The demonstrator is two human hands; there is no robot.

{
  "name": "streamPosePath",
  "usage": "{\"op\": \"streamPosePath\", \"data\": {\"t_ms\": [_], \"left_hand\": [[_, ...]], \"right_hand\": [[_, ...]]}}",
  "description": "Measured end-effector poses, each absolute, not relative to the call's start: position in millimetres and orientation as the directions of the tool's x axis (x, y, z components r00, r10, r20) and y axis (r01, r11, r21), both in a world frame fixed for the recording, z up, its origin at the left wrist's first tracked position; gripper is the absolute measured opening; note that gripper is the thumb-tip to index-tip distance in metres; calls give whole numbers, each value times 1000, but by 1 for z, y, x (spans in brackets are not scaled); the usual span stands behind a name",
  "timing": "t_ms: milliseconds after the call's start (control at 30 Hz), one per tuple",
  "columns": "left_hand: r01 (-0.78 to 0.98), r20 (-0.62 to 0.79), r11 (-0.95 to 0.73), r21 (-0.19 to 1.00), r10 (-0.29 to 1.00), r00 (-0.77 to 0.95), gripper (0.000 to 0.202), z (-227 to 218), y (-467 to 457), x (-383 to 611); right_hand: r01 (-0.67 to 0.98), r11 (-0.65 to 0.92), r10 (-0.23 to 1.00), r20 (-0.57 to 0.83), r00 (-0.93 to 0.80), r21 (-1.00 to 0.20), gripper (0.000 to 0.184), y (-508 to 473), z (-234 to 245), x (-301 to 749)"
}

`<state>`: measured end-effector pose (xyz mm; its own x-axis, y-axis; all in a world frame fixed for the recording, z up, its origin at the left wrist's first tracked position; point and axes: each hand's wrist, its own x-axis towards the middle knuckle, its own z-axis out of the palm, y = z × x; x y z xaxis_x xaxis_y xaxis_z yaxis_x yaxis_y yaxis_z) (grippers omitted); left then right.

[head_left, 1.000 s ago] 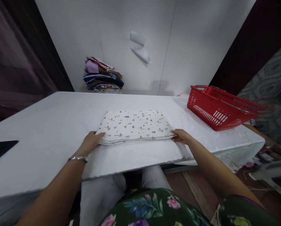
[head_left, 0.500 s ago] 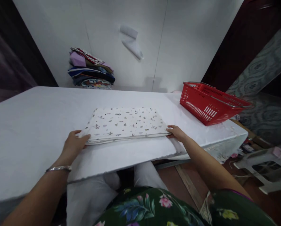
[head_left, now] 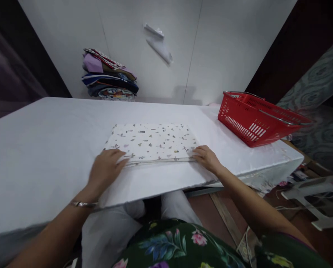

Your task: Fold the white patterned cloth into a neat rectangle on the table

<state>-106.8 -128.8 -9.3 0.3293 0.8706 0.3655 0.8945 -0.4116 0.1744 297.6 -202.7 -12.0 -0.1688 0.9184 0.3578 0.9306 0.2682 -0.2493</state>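
A folded white cloth with a small print of plants and dots lies flat on the white-covered table in front of me. Its layered front edge faces my body. At the front left corner, my left hand has its fingers over the top and its thumb by the front edge, with the cloth between them. My right hand pinches the front right corner, fingertips on top; its thumb is mostly hidden.
A stack of folded fabrics stands against the wall at the table's back left. On the right stands a red plastic basket with metal handles. A white stool is on the floor at right.
My left hand has moved right and inward over the cloth's front left corner. My right hand has shifted slightly onto the top at its corner. The cloth remains folded flat.
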Motion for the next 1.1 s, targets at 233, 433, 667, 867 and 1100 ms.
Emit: {"op": "streamPosePath", "data": {"t_ms": [233, 433, 667, 867, 1100], "left_hand": [[730, 264, -628, 268, 777, 571, 31, -14, -122, -65], [725, 265, -647, 239, 761, 592, 35, -19, -122, -69], [673, 371, -731, 115, 660, 654, 32, -27, -119, -73], [653, 362, -754, 80, 632, 685, 30, -24, -121, -63], [613, 350, -788, 57, 591, 727, 24, -20, -119, -50]], "right_hand": [[931, 350, 915, 249, -316, -106, 29, -187, -17, 284], [936, 338, 896, 339, -287, -100, 33, -195, -24, 289], [895, 445, 816, 425, -393, -26, 25, -201, -30, 292], [866, 500, 816, 338, -469, -5, 26, -205, -26, 293], [871, 485, 814, 324, -483, 81, 28, -208, -31, 296]]}}
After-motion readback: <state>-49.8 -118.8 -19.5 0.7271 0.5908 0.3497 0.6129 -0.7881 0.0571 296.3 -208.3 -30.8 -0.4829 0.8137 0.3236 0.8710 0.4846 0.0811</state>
